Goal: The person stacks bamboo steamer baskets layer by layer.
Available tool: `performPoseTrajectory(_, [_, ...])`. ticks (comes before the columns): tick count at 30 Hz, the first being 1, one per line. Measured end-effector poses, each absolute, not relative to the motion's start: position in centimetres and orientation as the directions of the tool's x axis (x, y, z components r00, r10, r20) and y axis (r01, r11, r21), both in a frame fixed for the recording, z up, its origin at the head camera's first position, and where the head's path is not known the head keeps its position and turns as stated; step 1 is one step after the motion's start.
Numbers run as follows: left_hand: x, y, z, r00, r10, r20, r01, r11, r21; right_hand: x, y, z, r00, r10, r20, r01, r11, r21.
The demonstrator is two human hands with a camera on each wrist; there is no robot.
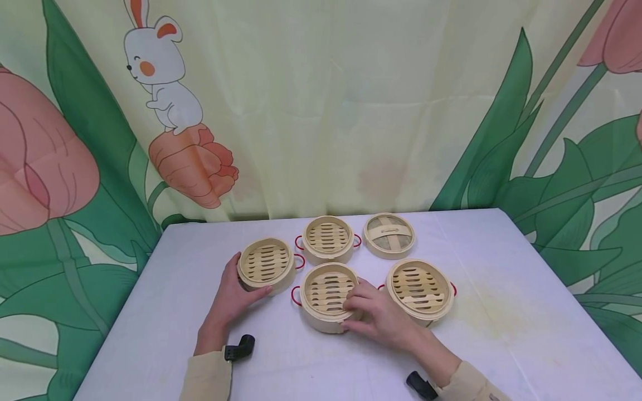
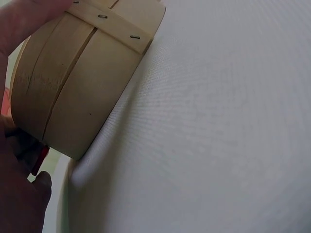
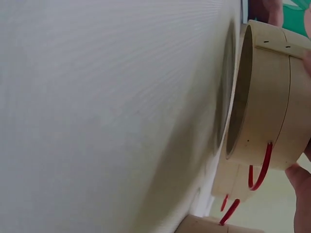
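My left hand grips a round bamboo steamer basket at the left, thumb along its near side and fingers round its outer side. In the left wrist view, the stapled wall of that steamer basket stands close over the cloth. My right hand holds the front middle steamer basket by its right side, fingers over the rim and thumb low on the wall. In the right wrist view this steamer basket is raised on one side, its open underside showing above the cloth.
Right of my right hand stands another steamer basket with red handles. Behind are a further steamer basket and a round woven bamboo lid. A white cloth covers the table; a printed curtain hangs behind.
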State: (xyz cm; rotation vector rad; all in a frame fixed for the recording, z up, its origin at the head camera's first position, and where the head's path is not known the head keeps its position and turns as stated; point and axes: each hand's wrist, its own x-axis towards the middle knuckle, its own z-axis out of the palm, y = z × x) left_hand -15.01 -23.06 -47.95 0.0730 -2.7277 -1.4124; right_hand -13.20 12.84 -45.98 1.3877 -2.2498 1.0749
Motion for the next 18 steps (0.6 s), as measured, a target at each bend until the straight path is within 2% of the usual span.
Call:
performPoseTrajectory(7, [-14.9, -23.1, -47.9, -0.996, -0.070, 0.062, 0.010, 0.576, 0.817, -13.6, 12.1, -44.9, -0.432, -0.615, 0.660, -0.892, 0.187, -0.411])
performPoseTrajectory(18, [-14.9, -23.1, -47.9, -0.996, -0.067, 0.065, 0.016, 0.564, 0.826, -15.2, 10.0, -42.2, -0.403, -0.555, 0.728, -0.914, 0.199, -0.354])
